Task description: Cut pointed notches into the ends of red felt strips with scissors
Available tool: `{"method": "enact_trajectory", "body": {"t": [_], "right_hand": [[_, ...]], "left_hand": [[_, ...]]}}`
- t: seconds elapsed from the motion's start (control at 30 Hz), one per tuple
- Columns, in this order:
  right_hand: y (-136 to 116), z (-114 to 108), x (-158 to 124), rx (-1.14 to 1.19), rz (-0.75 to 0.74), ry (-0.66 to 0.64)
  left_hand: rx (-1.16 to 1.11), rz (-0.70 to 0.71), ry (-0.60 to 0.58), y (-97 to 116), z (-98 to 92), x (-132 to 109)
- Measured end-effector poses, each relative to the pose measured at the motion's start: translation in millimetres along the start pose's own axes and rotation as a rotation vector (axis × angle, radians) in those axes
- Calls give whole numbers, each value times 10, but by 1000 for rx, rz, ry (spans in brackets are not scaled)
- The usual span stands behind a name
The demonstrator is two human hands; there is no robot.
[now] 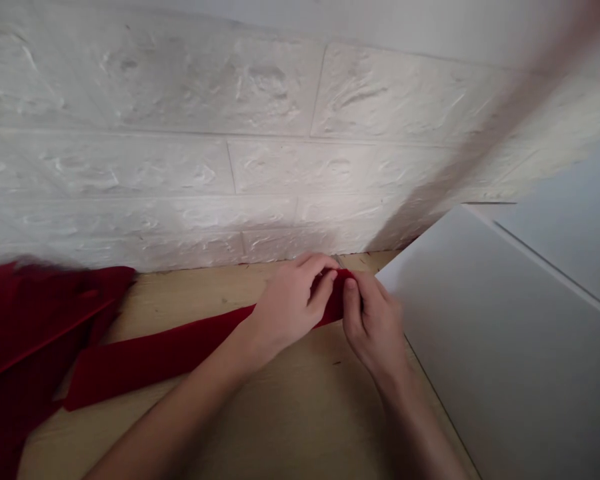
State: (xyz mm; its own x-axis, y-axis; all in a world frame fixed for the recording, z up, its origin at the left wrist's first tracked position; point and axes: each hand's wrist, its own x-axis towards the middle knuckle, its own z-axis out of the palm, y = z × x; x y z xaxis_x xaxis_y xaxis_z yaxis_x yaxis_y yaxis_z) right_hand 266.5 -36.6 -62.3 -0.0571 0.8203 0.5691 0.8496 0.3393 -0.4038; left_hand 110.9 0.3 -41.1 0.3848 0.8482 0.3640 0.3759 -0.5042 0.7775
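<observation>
A long dark red fabric strip lies across the wooden floor, running from lower left up to the wall. My left hand is closed on the strip's far end, fingers curled over it. My right hand pinches the same end from the right, thumb pressed on the red cloth. Both hands meet close to the base of the wall. A small thin grey object shows just above the fingers; I cannot make out what it is.
A white brick-textured wall rises right behind the hands. A heap of red fabric lies at the left. A white flat panel stands to the right, touching the wall.
</observation>
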Motion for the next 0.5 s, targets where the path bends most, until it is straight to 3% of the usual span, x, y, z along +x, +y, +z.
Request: {"method": "enact_trajectory", "body": {"t": [0.13, 0.3, 0.5], "right_hand": [[19, 25, -43, 38, 44, 20], [-1, 87, -87, 140, 110, 157], [-21, 104, -93, 100, 127, 239]], "left_hand": [[-45, -49, -13, 5, -50, 11], [-78, -79, 3, 15, -79, 21], [-125, -92, -16, 50, -97, 32]]}}
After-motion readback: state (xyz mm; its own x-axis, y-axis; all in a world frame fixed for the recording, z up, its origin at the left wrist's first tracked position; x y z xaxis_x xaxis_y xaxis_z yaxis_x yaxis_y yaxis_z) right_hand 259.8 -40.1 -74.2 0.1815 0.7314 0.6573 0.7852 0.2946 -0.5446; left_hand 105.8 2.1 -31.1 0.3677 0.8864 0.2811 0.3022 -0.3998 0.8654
